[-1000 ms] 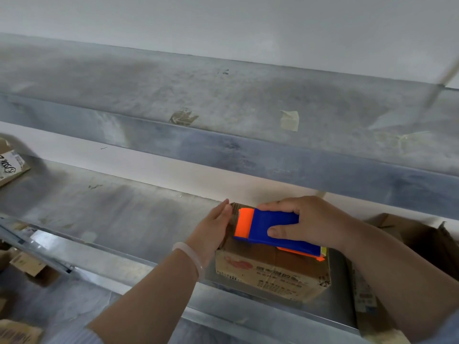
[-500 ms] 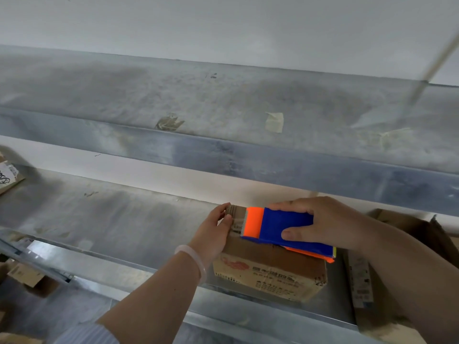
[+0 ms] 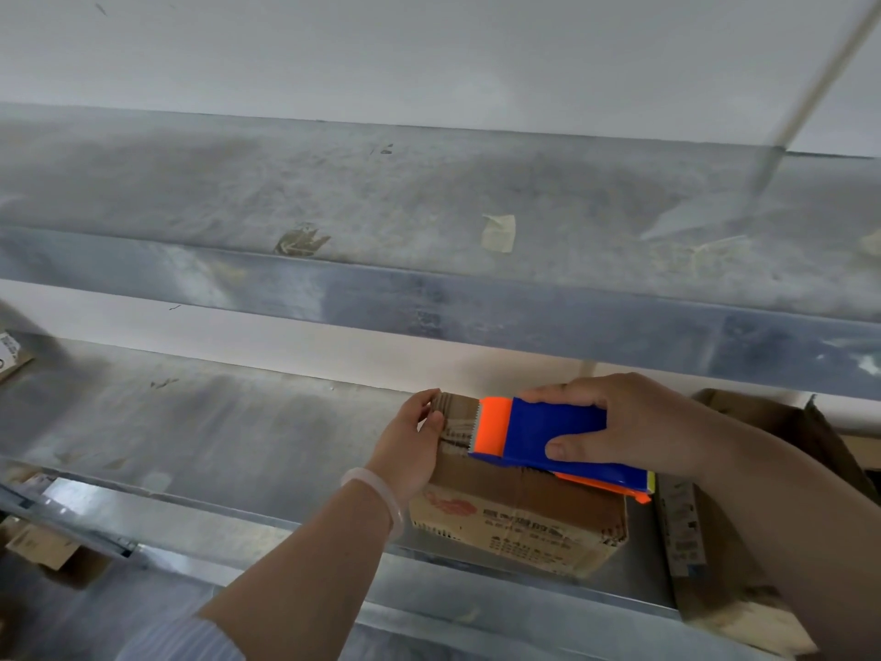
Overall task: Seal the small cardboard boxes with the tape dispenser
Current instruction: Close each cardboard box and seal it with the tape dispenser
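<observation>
A small brown cardboard box (image 3: 517, 515) with red and dark print sits on the metal shelf (image 3: 200, 436), lower middle of the head view. My left hand (image 3: 412, 446) holds its left end, thumb and fingers curled over the top edge. My right hand (image 3: 624, 429) grips a blue and orange tape dispenser (image 3: 538, 434) that lies flat on the box top, its orange toothed end pointing left toward my left hand. A strip of tape runs across the top under the dispenser.
A second metal shelf (image 3: 429, 298) hangs just above, with tape scraps stuck to it. An open cardboard box (image 3: 782, 422) and a flat printed carton (image 3: 686, 531) stand right of the small box. More cartons lie on the floor at lower left (image 3: 43, 546).
The dispenser has slid a little to the right along the box top, baring more of the left end. My left hand has closed its thumb over the box's top edge.
</observation>
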Demonstrator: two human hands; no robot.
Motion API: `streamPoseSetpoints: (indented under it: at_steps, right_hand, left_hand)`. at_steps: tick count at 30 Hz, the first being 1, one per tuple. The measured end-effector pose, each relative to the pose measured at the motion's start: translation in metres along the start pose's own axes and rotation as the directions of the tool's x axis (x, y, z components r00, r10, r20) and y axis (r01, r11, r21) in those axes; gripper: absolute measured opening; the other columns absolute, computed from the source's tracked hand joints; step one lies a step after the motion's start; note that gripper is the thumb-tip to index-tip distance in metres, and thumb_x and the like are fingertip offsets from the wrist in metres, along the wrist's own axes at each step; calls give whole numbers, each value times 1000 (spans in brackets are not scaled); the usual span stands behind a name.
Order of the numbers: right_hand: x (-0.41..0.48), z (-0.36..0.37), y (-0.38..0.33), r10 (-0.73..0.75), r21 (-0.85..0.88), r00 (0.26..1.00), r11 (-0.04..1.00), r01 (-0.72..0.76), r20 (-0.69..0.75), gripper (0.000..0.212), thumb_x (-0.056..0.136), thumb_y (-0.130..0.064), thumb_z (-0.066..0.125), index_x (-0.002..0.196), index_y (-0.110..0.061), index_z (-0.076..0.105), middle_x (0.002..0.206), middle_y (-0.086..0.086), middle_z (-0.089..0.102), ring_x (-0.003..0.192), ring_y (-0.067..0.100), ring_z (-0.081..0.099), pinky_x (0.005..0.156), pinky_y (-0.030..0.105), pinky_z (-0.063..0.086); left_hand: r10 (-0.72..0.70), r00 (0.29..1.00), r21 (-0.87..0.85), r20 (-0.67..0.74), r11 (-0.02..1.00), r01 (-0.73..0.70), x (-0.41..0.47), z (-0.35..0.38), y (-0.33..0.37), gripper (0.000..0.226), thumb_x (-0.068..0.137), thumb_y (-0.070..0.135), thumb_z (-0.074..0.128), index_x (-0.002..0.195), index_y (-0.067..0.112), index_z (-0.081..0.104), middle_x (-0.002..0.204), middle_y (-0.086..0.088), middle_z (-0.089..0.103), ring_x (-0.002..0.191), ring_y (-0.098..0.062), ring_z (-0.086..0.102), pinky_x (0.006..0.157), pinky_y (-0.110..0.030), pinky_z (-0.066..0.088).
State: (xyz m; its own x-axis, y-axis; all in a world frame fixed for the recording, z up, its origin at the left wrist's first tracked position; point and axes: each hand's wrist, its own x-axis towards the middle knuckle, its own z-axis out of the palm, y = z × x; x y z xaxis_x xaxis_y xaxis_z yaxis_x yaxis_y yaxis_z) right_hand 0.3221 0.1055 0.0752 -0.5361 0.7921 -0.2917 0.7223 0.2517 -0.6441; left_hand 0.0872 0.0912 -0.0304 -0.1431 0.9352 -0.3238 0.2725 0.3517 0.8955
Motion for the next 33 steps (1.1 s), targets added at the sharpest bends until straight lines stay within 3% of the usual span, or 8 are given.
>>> streamPoseSetpoints:
  at_steps: [5, 13, 19, 22, 26, 30, 33]
  right_hand:
    - [-4, -2, 0, 12, -9, 1000, 1000, -12, -4, 45, 76, -59, 68, 104, -79, 39, 110, -45, 48, 97, -16, 54, 73, 8, 49]
    - [-6, -7, 1, 62, -42, 998, 997, -61, 9, 48, 76, -61, 68, 112, -75, 40, 113, -37, 54, 98, -4, 59, 81, 20, 54]
    - [-18, -20, 7, 134, 14, 990, 991, -135, 46, 57, 72, -63, 68, 122, -69, 42, 115, -35, 55, 98, -4, 61, 75, 16, 51]
    - [-30, -30, 13, 177, 6, 982, 984, -178, 62, 56, 71, -61, 66, 120, -67, 40, 118, -33, 53, 97, -4, 60, 70, 12, 49]
    - [-43, -37, 19, 200, 43, 979, 978, -202, 48, 61, 60, -65, 63, 116, -69, 40, 116, -36, 52, 97, -7, 59, 71, 12, 47]
    - [-40, -30, 25, 165, 0, 986, 986, -165, -11, 61, 56, -72, 63, 114, -74, 44, 114, -40, 53, 98, -8, 58, 78, 17, 48]
    - [-32, -21, 23, 96, 13, 995, 995, -96, -21, 54, 64, -64, 70, 113, -70, 49, 114, -35, 58, 97, -13, 58, 77, 13, 51]
  left_hand:
    - [3, 1000, 17, 0, 1000, -3, 0, 2, -1, 34, 105, 28, 33, 138, 30, 42, 107, 7, 62, 90, -11, 64, 66, -21, 51]
    - [39, 999, 67, -16, 997, -38, 0, 3, -2, 36, 105, 27, 31, 140, 29, 40, 111, 6, 59, 89, -5, 58, 63, -17, 45]
    - [51, 999, 104, -13, 993, -50, 0, 4, 0, 36, 106, 27, 30, 140, 30, 39, 109, 7, 55, 84, -2, 55, 57, -12, 41]
    - [54, 998, 127, -35, 991, -49, 3, -5, -4, 36, 105, 27, 30, 140, 30, 40, 114, 5, 57, 91, -8, 56, 65, -18, 45]
    - [57, 998, 86, -36, 995, -54, 8, -16, -13, 36, 104, 28, 35, 138, 29, 44, 122, 0, 59, 105, -17, 58, 94, -38, 51]
    - [54, 997, 84, -52, 995, -50, 3, -20, -15, 35, 105, 29, 33, 138, 30, 44, 117, 3, 59, 102, -15, 57, 87, -33, 51]
    - [74, 991, 94, -109, 994, -64, -1, -35, -17, 35, 105, 27, 34, 139, 28, 44, 115, 4, 58, 102, -15, 56, 84, -31, 47]
